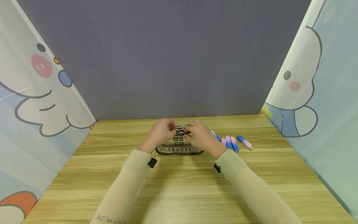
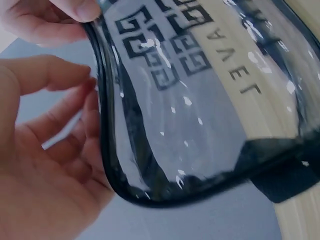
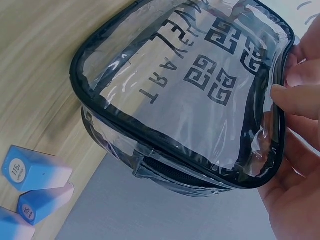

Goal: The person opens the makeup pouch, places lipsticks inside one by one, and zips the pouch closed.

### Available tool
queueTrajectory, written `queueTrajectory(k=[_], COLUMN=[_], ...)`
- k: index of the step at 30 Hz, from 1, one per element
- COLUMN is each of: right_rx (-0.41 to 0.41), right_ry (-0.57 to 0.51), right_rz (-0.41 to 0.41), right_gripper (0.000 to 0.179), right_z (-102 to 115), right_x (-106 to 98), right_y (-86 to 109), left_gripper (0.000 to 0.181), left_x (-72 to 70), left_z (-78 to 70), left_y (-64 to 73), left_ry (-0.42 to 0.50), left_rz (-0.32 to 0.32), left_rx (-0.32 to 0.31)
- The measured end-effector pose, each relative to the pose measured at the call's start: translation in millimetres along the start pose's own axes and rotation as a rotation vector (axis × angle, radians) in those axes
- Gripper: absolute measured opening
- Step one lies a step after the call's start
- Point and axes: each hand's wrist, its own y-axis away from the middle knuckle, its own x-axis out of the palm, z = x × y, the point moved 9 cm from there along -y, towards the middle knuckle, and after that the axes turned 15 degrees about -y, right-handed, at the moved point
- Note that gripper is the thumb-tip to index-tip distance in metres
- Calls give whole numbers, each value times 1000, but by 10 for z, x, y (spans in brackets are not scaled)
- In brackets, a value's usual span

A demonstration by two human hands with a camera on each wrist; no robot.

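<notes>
A clear plastic travel pouch (image 1: pixel 179 150) with black trim and dark TRAVEL lettering stands on the table, its printed side facing me. My left hand (image 1: pixel 161 133) pinches its top edge between thumb and fingers, left of the middle. Opposite it, my right hand (image 1: pixel 199 134) grips the same edge, with the thumb on the near face. In the right wrist view, a zipper (image 3: pixel 172 172) runs along the pouch's side, below the black piping. The left wrist view shows the clear front panel (image 2: pixel 200 115) and the left fingers (image 2: pixel 60 75) right at the piping.
Several small blue-and-pink boxes (image 1: pixel 228 142) lie right of the pouch, beside my right hand; one more box (image 1: pixel 244 142) lies farther right. Round white labels mark their ends in the right wrist view. A grey panel (image 1: pixel 179 62) stands behind the wooden table (image 1: pixel 179 189), with cartoon curtains on both sides.
</notes>
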Motion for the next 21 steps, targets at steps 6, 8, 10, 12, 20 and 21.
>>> queueTrajectory(k=[6,8,10,12,20,21], right_rx=[-3,-5,-3,3,50,57], right_ry=[-6,-3,7,14,27,27], right_rz=[-4,-6,-4,2,54,63], right_gripper=[11,11,11,11,12,12], right_z=[6,11,12,14,3,-1], right_x=[-3,-6,-6,-7,10,11], right_y=[-5,-6,-6,-8,-29,-37], left_gripper=[5,9,12,15,20,20], left_x=[-5,-10,-15,-19,17,24], left_z=[-46,-63,-84,-107,-175,-174], left_y=[89,123,157,190,303,308], left_ry=[-91,-147,-210,-275,-452,-459], left_rz=[-66,-104,-149,-205,-377,-387], left_rx=[145,193,238,286,415,420])
